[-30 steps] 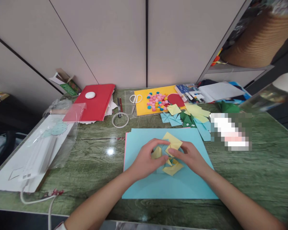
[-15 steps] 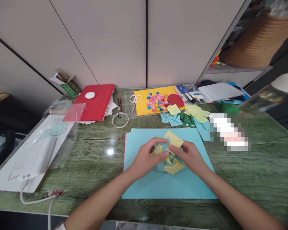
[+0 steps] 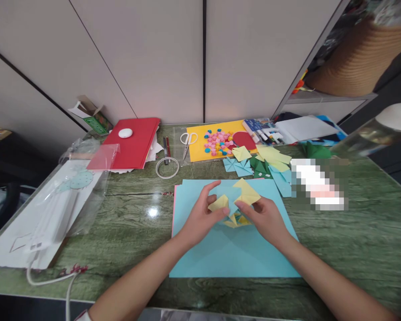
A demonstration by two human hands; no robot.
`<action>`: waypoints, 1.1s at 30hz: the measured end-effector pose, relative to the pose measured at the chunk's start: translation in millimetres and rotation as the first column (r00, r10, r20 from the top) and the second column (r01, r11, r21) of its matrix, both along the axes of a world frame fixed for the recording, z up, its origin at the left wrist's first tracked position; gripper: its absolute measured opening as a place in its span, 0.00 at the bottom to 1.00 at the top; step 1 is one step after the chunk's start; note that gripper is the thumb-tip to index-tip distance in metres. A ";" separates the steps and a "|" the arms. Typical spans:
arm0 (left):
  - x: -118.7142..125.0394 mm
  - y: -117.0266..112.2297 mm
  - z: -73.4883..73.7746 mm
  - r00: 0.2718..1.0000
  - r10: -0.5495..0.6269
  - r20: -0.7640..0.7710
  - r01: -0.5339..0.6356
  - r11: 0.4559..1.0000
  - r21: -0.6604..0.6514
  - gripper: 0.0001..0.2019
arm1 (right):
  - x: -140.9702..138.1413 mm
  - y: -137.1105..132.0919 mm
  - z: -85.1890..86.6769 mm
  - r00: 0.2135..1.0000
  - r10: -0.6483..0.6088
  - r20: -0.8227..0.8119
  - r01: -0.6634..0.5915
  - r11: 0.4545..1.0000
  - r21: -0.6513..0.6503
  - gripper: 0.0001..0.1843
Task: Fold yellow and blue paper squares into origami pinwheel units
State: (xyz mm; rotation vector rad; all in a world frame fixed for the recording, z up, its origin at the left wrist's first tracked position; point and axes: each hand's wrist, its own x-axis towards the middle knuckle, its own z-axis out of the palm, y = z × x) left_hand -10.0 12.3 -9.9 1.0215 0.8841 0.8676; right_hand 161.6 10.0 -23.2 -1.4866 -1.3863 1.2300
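My left hand (image 3: 203,214) and my right hand (image 3: 263,218) meet over a large light blue sheet (image 3: 234,254) that lies on the green marble table (image 3: 133,223). Between them they hold a folded paper piece (image 3: 235,200) of yellow and light blue flaps, tilted up off the sheet. The left fingers pinch its left yellow flap, with the index finger stretched out above it. The right thumb and fingers pinch it at the middle and right. A thin pink edge (image 3: 173,209) shows under the blue sheet's left side.
Behind the sheet lie folded blue, green and yellow paper pieces (image 3: 263,165), a yellow sheet with small coloured beads (image 3: 217,141), white scissors (image 3: 187,140), a tape ring (image 3: 167,167), pens (image 3: 166,149) and a red folder (image 3: 132,141). A plastic-wrapped white package (image 3: 53,209) lies left.
Both hands have lifted the folded piece off the blue sheet and tilted it up and away from me; the left index finger has stretched out.
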 end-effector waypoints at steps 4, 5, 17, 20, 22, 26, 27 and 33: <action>-0.3 1.6 -1.7 0.999 -0.006 -0.054 0.004 0.999 -0.045 0.26 | -0.2 0.8 0.9 1.000 -0.021 -0.005 0.021 0.999 0.037 0.17; -0.2 1.9 -1.8 0.996 -0.001 -0.084 -0.002 0.999 -0.035 0.23 | 0.0 1.1 1.1 1.000 -0.017 -0.006 0.017 0.999 0.047 0.17; -1.2 2.9 3.3 0.995 -0.041 -0.089 0.046 0.998 0.048 0.14 | 0.9 -0.4 1.9 0.999 0.021 -0.024 -0.020 1.000 0.006 0.16; -2.3 3.4 0.5 0.994 -0.046 -0.098 0.049 0.998 0.027 0.14 | -0.6 -1.1 1.6 1.000 0.016 0.016 -0.016 0.999 0.034 0.16; -2.4 3.8 -1.8 0.992 -0.043 -0.123 0.046 0.999 0.023 0.15 | -1.2 -1.3 1.0 1.000 0.016 0.024 -0.017 0.998 0.059 0.17; -1.1 3.9 -4.2 0.986 -0.033 -0.161 0.036 0.999 0.013 0.17 | -1.2 -0.9 -0.4 1.000 0.005 0.016 -0.006 0.998 0.059 0.18; -0.6 3.8 -4.1 0.985 -0.034 -0.172 0.035 0.999 0.007 0.18 | -0.9 -0.7 -0.4 1.000 0.010 0.011 -0.011 0.999 0.044 0.18; -0.1 3.7 -2.1 0.966 -0.001 -0.257 0.006 1.000 0.022 0.18 | 1.0 0.1 3.5 0.997 0.055 -0.044 -0.054 0.998 0.024 0.19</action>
